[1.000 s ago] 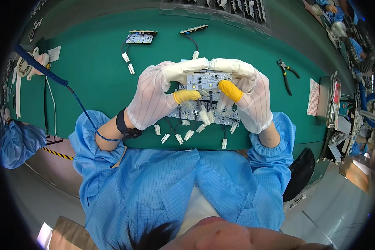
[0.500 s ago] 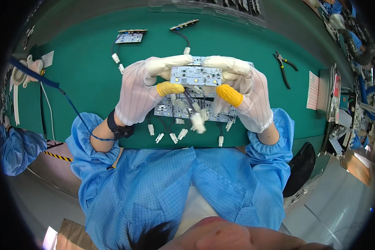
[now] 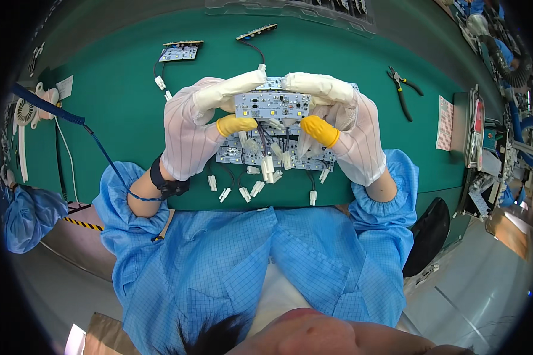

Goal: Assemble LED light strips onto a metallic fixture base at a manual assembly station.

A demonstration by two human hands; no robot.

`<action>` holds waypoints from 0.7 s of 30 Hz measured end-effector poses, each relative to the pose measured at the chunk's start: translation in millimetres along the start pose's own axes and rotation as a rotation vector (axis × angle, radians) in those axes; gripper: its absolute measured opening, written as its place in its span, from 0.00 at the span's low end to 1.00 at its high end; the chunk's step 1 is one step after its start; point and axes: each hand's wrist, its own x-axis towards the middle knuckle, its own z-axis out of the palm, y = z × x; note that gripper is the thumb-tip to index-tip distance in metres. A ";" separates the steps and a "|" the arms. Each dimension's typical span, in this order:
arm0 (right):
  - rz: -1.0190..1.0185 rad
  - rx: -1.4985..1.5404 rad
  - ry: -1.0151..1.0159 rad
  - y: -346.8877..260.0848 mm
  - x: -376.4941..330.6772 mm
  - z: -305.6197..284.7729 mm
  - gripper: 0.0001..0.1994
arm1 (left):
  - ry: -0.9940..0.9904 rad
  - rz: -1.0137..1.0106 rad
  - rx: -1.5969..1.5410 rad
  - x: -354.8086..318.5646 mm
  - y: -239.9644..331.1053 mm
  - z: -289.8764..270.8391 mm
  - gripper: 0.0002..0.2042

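Observation:
A white LED circuit board [image 3: 272,105] is held up by its two ends over the bench. My left hand [image 3: 204,115], in a striped white glove with white finger covers and a yellow-tipped thumb, grips its left end. The right end is pinched by my right hand [image 3: 352,127], gloved alike, thumb below and fingers along the top. Dark wires with white plug connectors [image 3: 267,169] hang beneath the board. Underneath lie several similar boards [image 3: 228,155], partly hidden by the hands. Their plugs [image 3: 257,189] spread toward the bench's near edge.
Two wired boards, a flat one [image 3: 179,54] and a tilted one [image 3: 256,32], lie at the back. Pliers [image 3: 403,94] rest at the right, near a red-printed sheet [image 3: 445,123]. A clear tray [image 3: 290,13] stands at the far edge; a small fan [image 3: 26,110] is at the left.
The wires and plugs under the held board have swung left and now hang steadier. Both hands keep their hold on the board. The whole view has shifted slightly.

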 end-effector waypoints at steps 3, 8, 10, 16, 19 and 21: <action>-0.008 0.040 0.025 2.7 -0.2 2.3 0.24 | 0.051 0.093 0.019 1.7 -0.3 2.3 0.24; -0.018 -0.065 0.039 12.5 -1.0 -4.4 0.22 | -0.131 -0.295 -0.127 -6.2 0.5 -6.2 0.21; 0.161 -0.028 -0.024 18.5 -1.1 -9.1 0.21 | -0.319 0.076 0.595 -8.8 -2.5 -11.8 0.20; 0.290 0.206 -0.046 23.2 0.9 -8.9 0.23 | -0.282 -0.240 0.112 -5.6 -1.0 -7.0 0.11; 0.226 0.199 -0.010 13.8 5.7 0.1 0.29 | -0.227 -0.212 0.155 7.5 2.4 -10.0 0.15; 0.116 0.244 0.084 5.7 4.9 8.3 0.36 | -0.094 -0.074 0.173 20.2 -6.3 -17.1 0.15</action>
